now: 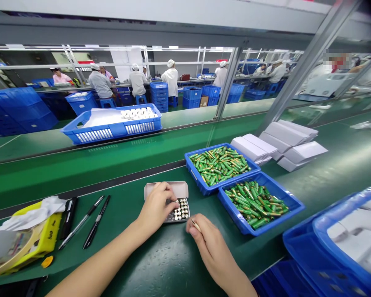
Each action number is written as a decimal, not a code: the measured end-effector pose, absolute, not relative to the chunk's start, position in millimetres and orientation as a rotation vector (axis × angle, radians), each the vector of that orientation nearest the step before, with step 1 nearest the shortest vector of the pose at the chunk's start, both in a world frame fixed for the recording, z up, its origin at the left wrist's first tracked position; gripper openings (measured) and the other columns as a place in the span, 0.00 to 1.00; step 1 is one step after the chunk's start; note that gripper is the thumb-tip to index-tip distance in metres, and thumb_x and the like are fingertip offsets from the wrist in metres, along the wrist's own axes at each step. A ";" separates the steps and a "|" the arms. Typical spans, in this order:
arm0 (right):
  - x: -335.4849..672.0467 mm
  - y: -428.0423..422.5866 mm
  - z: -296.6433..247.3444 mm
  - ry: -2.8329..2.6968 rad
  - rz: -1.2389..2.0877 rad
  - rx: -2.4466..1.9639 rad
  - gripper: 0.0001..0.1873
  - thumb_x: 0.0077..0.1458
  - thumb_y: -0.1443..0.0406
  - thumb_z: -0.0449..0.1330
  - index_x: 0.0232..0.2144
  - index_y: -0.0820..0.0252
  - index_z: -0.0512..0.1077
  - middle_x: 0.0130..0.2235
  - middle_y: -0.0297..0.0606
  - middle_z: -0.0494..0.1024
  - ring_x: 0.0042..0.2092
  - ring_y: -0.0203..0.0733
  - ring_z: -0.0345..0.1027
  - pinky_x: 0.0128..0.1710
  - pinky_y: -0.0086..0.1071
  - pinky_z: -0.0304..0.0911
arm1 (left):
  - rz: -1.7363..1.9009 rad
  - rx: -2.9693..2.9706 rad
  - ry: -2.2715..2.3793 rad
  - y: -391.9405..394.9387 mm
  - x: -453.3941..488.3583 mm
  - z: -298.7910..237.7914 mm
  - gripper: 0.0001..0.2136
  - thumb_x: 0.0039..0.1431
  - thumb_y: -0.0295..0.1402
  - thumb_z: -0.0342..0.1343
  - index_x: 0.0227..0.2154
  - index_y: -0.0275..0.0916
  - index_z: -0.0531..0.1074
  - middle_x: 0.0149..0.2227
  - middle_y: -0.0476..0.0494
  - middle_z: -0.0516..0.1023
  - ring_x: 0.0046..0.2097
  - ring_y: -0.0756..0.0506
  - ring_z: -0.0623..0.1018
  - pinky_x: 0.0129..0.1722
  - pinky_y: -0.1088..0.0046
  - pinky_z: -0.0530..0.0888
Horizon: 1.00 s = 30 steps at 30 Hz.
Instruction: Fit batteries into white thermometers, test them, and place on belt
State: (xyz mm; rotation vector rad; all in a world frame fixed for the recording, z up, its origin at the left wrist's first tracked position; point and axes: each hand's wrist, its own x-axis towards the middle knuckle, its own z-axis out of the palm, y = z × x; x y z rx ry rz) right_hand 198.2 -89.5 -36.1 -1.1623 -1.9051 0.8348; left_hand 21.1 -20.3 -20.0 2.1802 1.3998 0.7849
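Green matting covers the bench (142,264), with a conveyor strip running behind it and rows of seated workers in white caps visible beyond the frame. A small open box (177,206) lies flat near the bench's front edge, its flap folded back away from the person so the top is left free for loading. Batteries (182,211) are seen standing upright inside it in tight rows, long axes vertical, metal ends facing up; packed this way they brace one another.

The left hand (156,206) is laid over the box's left part, fingers curled down onto the battery tops, apparently steadying box and rows. The right hand (208,243) rests just beside the box's near right corner, thumb and fingers pinched narrowly on something thin and pale; what it is cannot be told.

Two blue trays (267,225) of loose green batteries, lying at mixed angles, are kept close at the right. White cartons (284,144) are stacked behind them. Pens (92,222) lie to the left.
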 end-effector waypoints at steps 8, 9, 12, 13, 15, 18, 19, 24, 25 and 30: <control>189.3 -91.7 -28.1 -1.731 1.304 -1.131 0.22 0.64 0.51 0.43 0.24 0.58 0.58 0.21 0.27 0.51 0.23 0.33 0.46 0.23 0.29 0.42 | 1.104 1.189 1.094 -46.9 23.2 1.0 0.15 0.49 0.39 0.63 0.37 0.33 0.77 0.31 0.41 0.80 0.29 0.47 0.78 0.31 0.71 0.76; 187.8 -91.2 -28.3 -1.706 1.332 -1.134 0.23 0.63 0.50 0.44 0.24 0.58 0.59 0.20 0.26 0.51 0.22 0.32 0.45 0.23 0.29 0.42 | 1.092 1.134 1.066 -48.9 23.6 2.0 0.16 0.47 0.39 0.65 0.36 0.33 0.78 0.30 0.41 0.81 0.28 0.47 0.78 0.30 0.71 0.76; 185.5 -89.9 -30.5 -1.638 1.388 -1.134 0.25 0.62 0.47 0.45 0.24 0.59 0.61 0.20 0.27 0.52 0.22 0.32 0.46 0.23 0.29 0.42 | 1.070 1.028 0.994 -52.7 24.0 2.2 0.16 0.40 0.38 0.69 0.31 0.32 0.79 0.27 0.41 0.81 0.26 0.49 0.77 0.29 0.74 0.76; 185.4 -89.6 -31.5 -1.623 1.407 -1.132 0.25 0.61 0.46 0.45 0.23 0.59 0.61 0.19 0.27 0.53 0.22 0.32 0.47 0.23 0.29 0.43 | 1.063 1.006 0.974 -53.5 24.0 1.6 0.16 0.39 0.37 0.70 0.31 0.32 0.79 0.27 0.42 0.81 0.26 0.49 0.77 0.28 0.75 0.76; 185.8 -89.4 -32.8 -1.590 1.457 -1.122 0.26 0.60 0.45 0.46 0.22 0.59 0.61 0.19 0.27 0.53 0.21 0.32 0.47 0.22 0.28 0.43 | 1.054 0.975 0.952 -54.8 23.8 0.0 0.16 0.37 0.35 0.71 0.30 0.32 0.79 0.26 0.43 0.81 0.25 0.51 0.76 0.27 0.77 0.75; 186.6 -89.8 -33.1 -1.545 1.541 -1.104 0.27 0.59 0.45 0.47 0.22 0.59 0.62 0.18 0.26 0.53 0.21 0.31 0.45 0.21 0.28 0.42 | 1.056 0.942 0.942 -56.2 23.1 -1.6 0.16 0.36 0.35 0.72 0.30 0.32 0.79 0.24 0.44 0.80 0.23 0.53 0.75 0.25 0.79 0.74; 186.8 -90.1 -32.8 -1.535 1.557 -1.101 0.27 0.59 0.45 0.47 0.22 0.59 0.62 0.18 0.26 0.53 0.21 0.31 0.45 0.21 0.28 0.42 | 1.061 0.936 0.940 -56.5 22.8 -1.7 0.16 0.36 0.35 0.72 0.30 0.32 0.78 0.24 0.45 0.80 0.22 0.53 0.75 0.25 0.79 0.74; 187.2 -90.7 -33.0 -1.511 1.597 -1.090 0.27 0.59 0.45 0.48 0.22 0.60 0.62 0.18 0.26 0.53 0.20 0.30 0.45 0.21 0.27 0.41 | 1.076 0.929 0.927 -57.8 21.0 -1.9 0.15 0.38 0.34 0.71 0.30 0.32 0.78 0.23 0.45 0.80 0.22 0.53 0.75 0.25 0.80 0.74; 187.4 -90.4 -33.5 -1.489 1.601 -1.082 0.27 0.59 0.45 0.49 0.22 0.60 0.62 0.17 0.26 0.53 0.20 0.30 0.44 0.21 0.27 0.41 | 1.073 0.932 0.926 -58.2 20.9 -2.6 0.15 0.37 0.33 0.71 0.30 0.32 0.78 0.23 0.45 0.80 0.22 0.53 0.75 0.25 0.80 0.74; 189.5 -88.1 -34.8 -1.281 1.643 -1.029 0.25 0.57 0.47 0.53 0.20 0.60 0.61 0.17 0.24 0.51 0.20 0.29 0.42 0.20 0.28 0.40 | 1.055 1.025 0.945 -61.9 20.8 -5.3 0.12 0.35 0.29 0.71 0.25 0.33 0.76 0.22 0.47 0.79 0.23 0.52 0.76 0.25 0.80 0.73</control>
